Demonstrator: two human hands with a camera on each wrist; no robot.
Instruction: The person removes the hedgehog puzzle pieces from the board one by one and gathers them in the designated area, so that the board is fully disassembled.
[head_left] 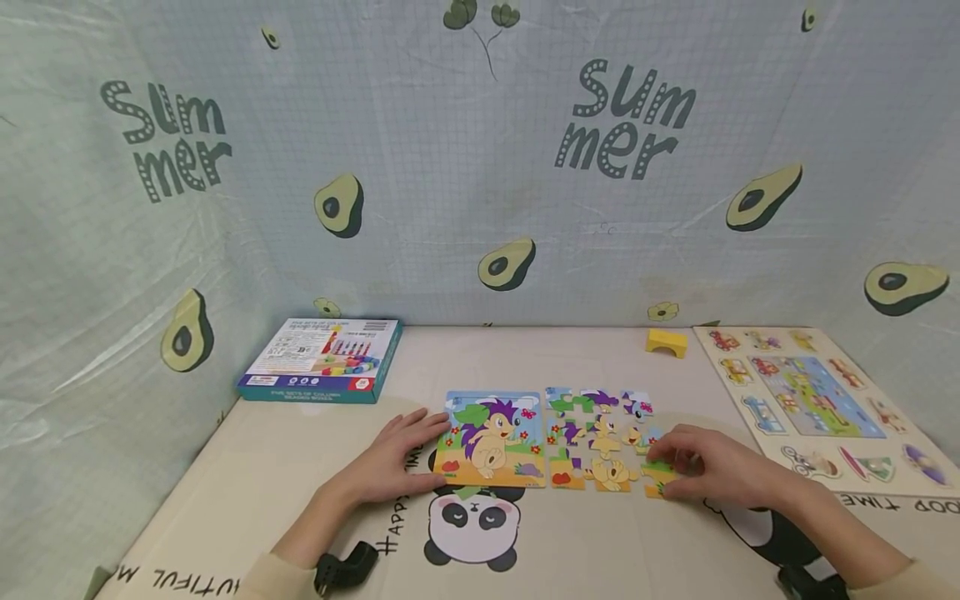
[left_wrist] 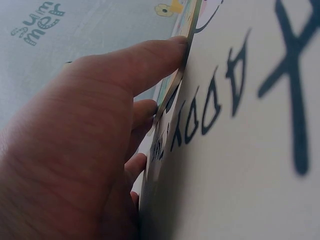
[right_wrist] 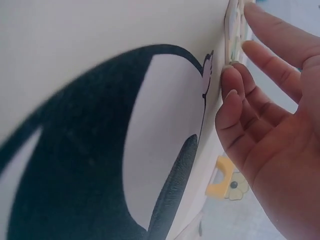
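A square picture board (head_left: 491,440) of a purple-haired hedgehog lies on the table. My left hand (head_left: 393,457) touches its left edge with thumb and fingertips spread along it. Close up in the left wrist view, the thumb (left_wrist: 165,52) rests against the board's edge. Right of the board, several loose jigsaw pieces (head_left: 611,475) lie in rows with gaps, forming a matching picture. At their lower right corner, my right hand (head_left: 723,467) holds a green and orange jigsaw piece (head_left: 657,478) between thumb and fingers. In the right wrist view its other fingers (right_wrist: 232,112) are curled.
A flat game box (head_left: 322,360) lies at the back left. A yellow arch block (head_left: 666,342) stands at the back, left of a large picture board (head_left: 825,408). The tablecloth has a panda print (head_left: 474,527). A patterned cloth wall (head_left: 427,167) rises behind.
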